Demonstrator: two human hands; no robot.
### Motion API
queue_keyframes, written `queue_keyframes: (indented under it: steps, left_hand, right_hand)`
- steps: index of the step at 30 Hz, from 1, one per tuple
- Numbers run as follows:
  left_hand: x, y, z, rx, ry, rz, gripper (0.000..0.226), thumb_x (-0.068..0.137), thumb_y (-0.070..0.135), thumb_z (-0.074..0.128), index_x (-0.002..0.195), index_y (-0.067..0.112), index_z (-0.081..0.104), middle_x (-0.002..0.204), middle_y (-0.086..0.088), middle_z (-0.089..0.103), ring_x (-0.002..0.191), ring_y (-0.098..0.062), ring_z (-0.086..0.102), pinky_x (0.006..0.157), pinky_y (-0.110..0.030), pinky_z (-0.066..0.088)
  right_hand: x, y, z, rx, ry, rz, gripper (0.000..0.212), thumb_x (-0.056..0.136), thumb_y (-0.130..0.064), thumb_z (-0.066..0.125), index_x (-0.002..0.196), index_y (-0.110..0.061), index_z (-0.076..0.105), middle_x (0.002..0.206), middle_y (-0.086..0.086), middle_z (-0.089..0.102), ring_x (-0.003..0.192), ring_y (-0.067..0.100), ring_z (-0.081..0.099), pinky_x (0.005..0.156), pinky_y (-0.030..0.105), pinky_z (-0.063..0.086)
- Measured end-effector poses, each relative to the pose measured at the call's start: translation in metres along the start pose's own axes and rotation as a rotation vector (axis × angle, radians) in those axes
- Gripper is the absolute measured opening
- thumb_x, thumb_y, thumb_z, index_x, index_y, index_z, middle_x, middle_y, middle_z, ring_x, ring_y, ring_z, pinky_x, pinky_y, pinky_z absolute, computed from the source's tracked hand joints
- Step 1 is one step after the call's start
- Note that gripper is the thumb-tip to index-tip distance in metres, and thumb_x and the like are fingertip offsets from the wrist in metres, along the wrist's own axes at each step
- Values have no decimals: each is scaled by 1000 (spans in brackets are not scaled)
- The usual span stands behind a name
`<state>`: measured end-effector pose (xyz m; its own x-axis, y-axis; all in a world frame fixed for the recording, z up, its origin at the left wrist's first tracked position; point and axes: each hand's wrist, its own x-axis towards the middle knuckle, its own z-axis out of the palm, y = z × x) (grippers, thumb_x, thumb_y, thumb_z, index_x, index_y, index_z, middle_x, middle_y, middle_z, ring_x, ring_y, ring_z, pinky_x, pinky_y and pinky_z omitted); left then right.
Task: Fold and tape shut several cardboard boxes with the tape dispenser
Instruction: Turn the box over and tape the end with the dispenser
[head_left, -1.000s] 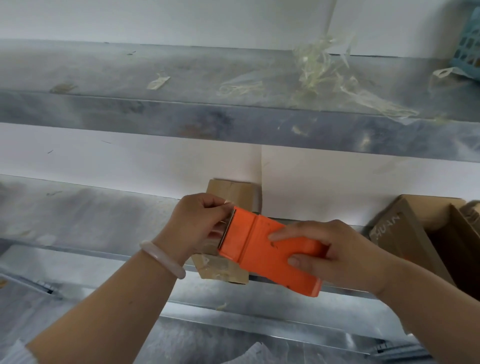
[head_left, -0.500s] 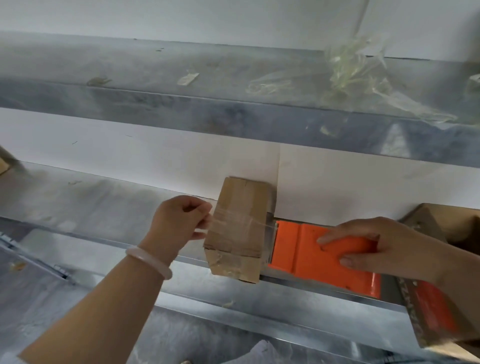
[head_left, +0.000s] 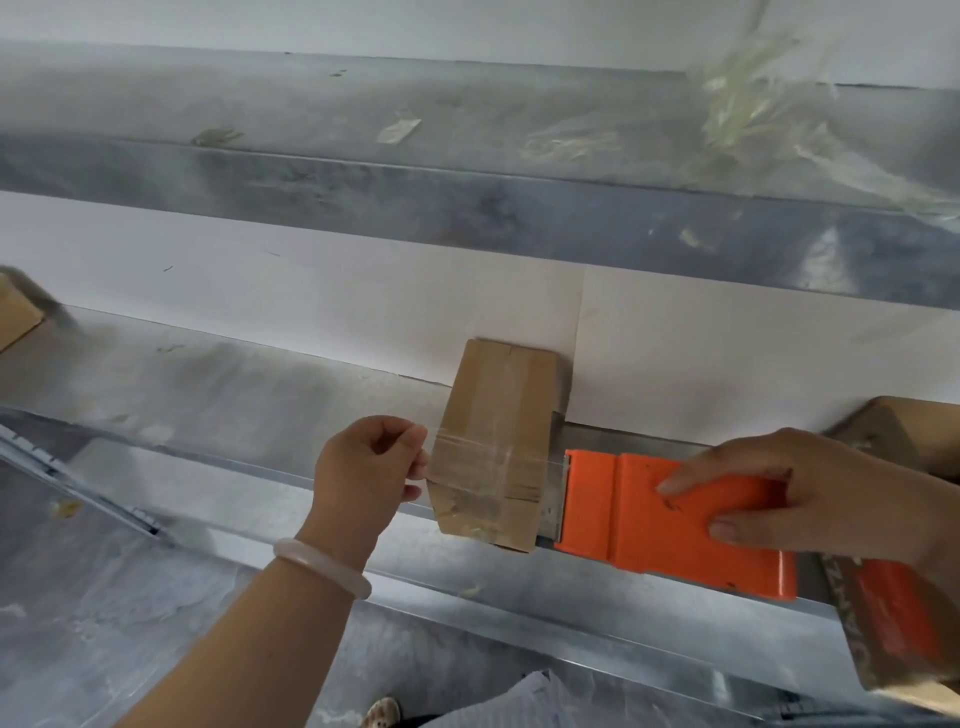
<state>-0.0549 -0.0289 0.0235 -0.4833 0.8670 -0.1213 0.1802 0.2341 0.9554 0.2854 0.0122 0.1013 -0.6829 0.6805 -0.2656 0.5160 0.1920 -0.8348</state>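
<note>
- While the left hand (head_left: 371, 470) is pinching the free end of the clear tape (head_left: 488, 460) between thumb and fingertips, with a pale bracelet (head_left: 322, 564) sitting on its wrist, it is holding that end just off the left edge of the cardboard box (head_left: 496, 441).
- Stretching across the near part of the box's top face, the tape is running from those fingers to the mouth of the orange tape dispenser (head_left: 670, 512), so the taping step looks to be the one in hand.
- Gripping the dispenser body with fingers spread on top and thumb along its near side, the right hand (head_left: 810, 499) is keeping it just beside the box's right edge.
- Resting on the metal tabletop (head_left: 234, 410), the box is standing with its far end against the white wall panel (head_left: 363, 312); older tape seems to be lying on its near end already, though the blur makes this uncertain.
- Sitting at the right margin, another open box (head_left: 904, 431) is waiting, probably for a later turn.
- Next, the strip needs pressing down onto the flaps, wrapping over both sides, and tearing against the dispenser's blade.
- Hanging beyond, an upper shelf (head_left: 467, 156) is carrying scraps of used tape (head_left: 753, 109).
</note>
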Motion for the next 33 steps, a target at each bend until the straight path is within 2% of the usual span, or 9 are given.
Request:
queue_keyframes:
  steps: [5,9,12,16,19,24,27,31,33]
  left_hand:
    - [7,-11,-22,-67,35,-62,6,90,13,67,85,10,69,63,-2,68,61,-16,64,55,-30,57]
    - [4,-18,-17,-88,37,-91,4,90,13,67,86,11,68,65,-4,68,59,-14,63,54,-30,58]
    - [6,-27,-10,-63,47,-103,4,90,14,68,85,13,68,64,-3,68,58,-13,63,54,-31,57]
    - [8,-40,2,-34,29,-148,5,90,15,67,90,11,68,66,-3,68,58,-10,63,51,-27,55]
    - [5,-44,14,-8,-6,-181,5,93,16,64,91,13,67,72,-6,68,60,-13,61,52,-28,56]
    - [3,-42,19,31,-61,-201,8,98,18,55,96,15,62,78,-8,64,53,-16,56,53,-37,59]
    - [3,-38,20,69,-94,-246,13,100,26,49,105,15,56,85,-8,61,56,-18,57,51,-36,57]
    - [8,-43,11,101,-192,-494,45,94,41,58,130,26,35,100,-9,56,77,-24,63,55,-37,57]
    - [16,-47,3,149,-86,-374,56,95,30,60,142,19,33,99,-8,56,84,-23,61,66,-42,58]
  right_hand:
    - [-10,8,-8,-112,20,32,46,61,-71,70,105,-58,67,110,-26,68,92,1,69,78,25,58]
    - [-9,13,-6,-147,32,60,37,71,-44,76,101,-61,66,108,-29,67,92,-2,68,77,19,56]
    - [-8,16,-4,-174,34,78,37,71,-43,75,101,-62,65,107,-28,68,91,-1,69,78,21,56]
    - [-3,27,4,-184,46,95,45,80,-25,78,101,-62,65,106,-29,67,91,-1,68,79,22,57]
    - [6,38,13,-194,58,105,45,82,-24,77,104,-62,64,106,-28,67,92,2,69,79,25,58]
    - [23,40,30,-206,81,74,44,84,-25,76,105,-62,64,105,-40,60,94,-4,64,77,14,53]
    - [28,41,35,-246,95,60,44,84,-32,75,107,-66,60,108,-45,55,97,-7,61,79,14,52]
    - [26,44,35,-265,91,80,43,86,-36,72,108,-69,56,109,-43,55,97,-6,60,79,19,54]
    - [26,43,35,-270,93,77,44,86,-36,72,109,-69,56,109,-43,55,97,-5,61,79,19,54]
